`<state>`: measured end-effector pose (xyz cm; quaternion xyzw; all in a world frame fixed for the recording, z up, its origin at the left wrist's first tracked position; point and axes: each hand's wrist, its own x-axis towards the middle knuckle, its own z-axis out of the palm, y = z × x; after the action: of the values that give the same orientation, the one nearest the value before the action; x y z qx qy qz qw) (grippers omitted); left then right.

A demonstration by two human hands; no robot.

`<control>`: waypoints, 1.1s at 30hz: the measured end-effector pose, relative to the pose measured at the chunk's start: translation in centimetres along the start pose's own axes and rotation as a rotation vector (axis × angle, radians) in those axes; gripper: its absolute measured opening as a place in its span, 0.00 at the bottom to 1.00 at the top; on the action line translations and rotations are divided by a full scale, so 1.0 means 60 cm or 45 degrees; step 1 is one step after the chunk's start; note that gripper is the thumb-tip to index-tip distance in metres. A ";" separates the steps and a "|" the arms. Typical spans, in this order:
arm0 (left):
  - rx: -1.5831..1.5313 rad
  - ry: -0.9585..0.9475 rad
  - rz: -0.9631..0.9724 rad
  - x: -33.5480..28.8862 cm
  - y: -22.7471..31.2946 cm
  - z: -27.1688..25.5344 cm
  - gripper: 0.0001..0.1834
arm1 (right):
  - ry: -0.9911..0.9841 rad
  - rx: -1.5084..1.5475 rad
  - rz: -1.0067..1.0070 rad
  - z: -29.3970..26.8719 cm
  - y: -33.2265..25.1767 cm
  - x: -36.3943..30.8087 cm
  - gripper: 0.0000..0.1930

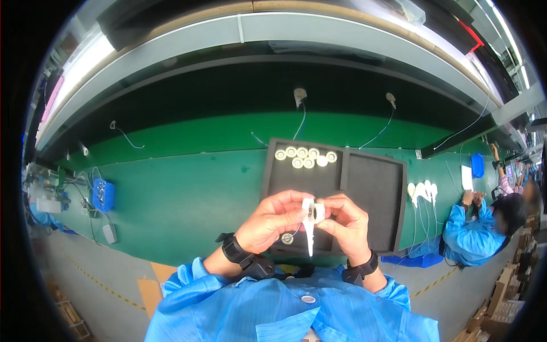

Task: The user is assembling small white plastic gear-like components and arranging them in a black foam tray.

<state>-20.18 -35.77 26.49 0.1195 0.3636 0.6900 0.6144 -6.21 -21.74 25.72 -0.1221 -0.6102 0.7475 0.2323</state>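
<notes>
Above the near part of a black two-compartment tray, my two hands meet at chest height. My left hand pinches a white paddle-shaped plastic part, its narrow tail pointing down toward me. A thin cable shows beside that hand. Between the fingers of my right hand is a round white cap, held against the wide end of the paddle-shaped part. Whether the two are joined cannot be made out. Several round cream-coloured pieces lie in the tray's left compartment. Another round piece sits below my left hand.
Several white paddle-shaped parts with cables lie right of the tray. A blue bin stands at the left. Another person in blue sits at the right. A shelf spans the back, above sockets with cables.
</notes>
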 end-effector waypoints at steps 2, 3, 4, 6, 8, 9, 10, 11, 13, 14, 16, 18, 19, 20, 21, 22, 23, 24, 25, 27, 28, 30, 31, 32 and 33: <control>0.024 -0.014 0.016 -0.002 0.000 0.002 0.19 | 0.007 0.008 0.011 0.002 -0.001 -0.002 0.18; 0.050 -0.028 0.035 -0.003 0.000 0.002 0.19 | 0.001 -0.016 0.007 0.002 -0.002 -0.003 0.18; 0.049 -0.026 0.037 -0.005 -0.001 0.002 0.19 | -0.006 -0.040 0.003 0.003 -0.003 -0.004 0.18; 0.082 -0.056 0.055 -0.008 -0.002 0.001 0.19 | -0.012 -0.085 -0.016 0.004 -0.002 -0.005 0.18; 0.074 -0.026 0.054 -0.010 -0.003 0.007 0.19 | -0.017 -0.130 -0.036 0.004 -0.002 -0.006 0.18; 0.068 0.002 0.048 -0.011 -0.003 0.008 0.18 | -0.011 -0.183 -0.044 0.006 -0.002 -0.007 0.18; 0.067 0.004 0.049 -0.012 -0.003 0.005 0.18 | -0.004 -0.236 -0.052 0.007 -0.002 -0.007 0.18; 0.076 -0.009 0.049 -0.013 -0.005 0.001 0.19 | -0.007 -0.236 -0.050 0.010 -0.002 -0.007 0.18; 0.080 -0.018 0.051 -0.015 -0.005 -0.001 0.20 | -0.001 -0.264 -0.099 0.014 -0.003 -0.005 0.17; 0.094 -0.002 0.059 -0.017 -0.005 0.000 0.20 | -0.005 -0.264 -0.096 0.016 -0.006 -0.004 0.17; 0.105 0.020 0.066 -0.018 -0.002 0.000 0.20 | -0.030 -0.531 -0.263 0.017 -0.014 -0.002 0.17; 0.169 -0.005 0.042 -0.021 0.005 -0.001 0.21 | -0.061 -0.681 -0.348 0.025 -0.031 0.000 0.17; 0.165 0.000 0.041 -0.024 0.007 -0.003 0.21 | -0.087 -0.832 -0.437 0.029 -0.037 0.000 0.18; 0.196 0.001 0.024 -0.028 0.009 -0.006 0.21 | -0.090 -0.830 -0.432 0.032 -0.037 0.001 0.18; 0.226 0.003 0.008 -0.030 0.010 -0.008 0.22 | -0.127 -0.908 -0.501 0.033 -0.038 0.003 0.18; 0.222 0.007 0.007 -0.034 0.009 -0.011 0.22 | -0.165 -0.986 -0.569 0.034 -0.037 0.003 0.19; 0.230 0.007 -0.007 -0.040 0.006 -0.014 0.22 | -0.170 -0.984 -0.563 0.035 -0.035 0.001 0.19; 0.239 0.004 -0.020 -0.044 0.006 -0.015 0.22 | -0.216 -0.978 -0.566 0.036 -0.033 0.000 0.19; 0.235 0.006 -0.021 -0.046 0.006 -0.015 0.22 | -0.262 -0.971 -0.567 0.038 -0.031 -0.002 0.20; 0.204 0.005 -0.079 -0.050 0.007 -0.012 0.21 | -0.267 -1.000 -0.577 0.038 -0.025 -0.003 0.20; 0.201 0.006 -0.077 -0.048 0.003 -0.013 0.21 | -0.270 -1.029 -0.591 0.038 -0.021 -0.001 0.20; 0.381 0.028 -0.034 -0.042 -0.012 -0.018 0.21 | -0.298 -1.082 -0.517 0.040 0.002 0.004 0.21; 0.395 0.056 0.001 -0.033 -0.021 -0.031 0.21 | -0.323 -1.134 -0.445 0.043 0.010 0.007 0.21; 0.436 0.098 0.105 -0.025 -0.022 -0.049 0.18 | -0.330 -1.130 -0.439 0.048 0.012 0.011 0.21; 0.512 0.250 0.197 -0.017 -0.019 -0.081 0.15 | -0.206 -1.028 -0.314 0.054 0.015 0.015 0.21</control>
<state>-22.06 -38.46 22.57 0.1990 0.5415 0.6570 0.4853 -8.67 -24.21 25.65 -0.0704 -0.8802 0.4224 0.2049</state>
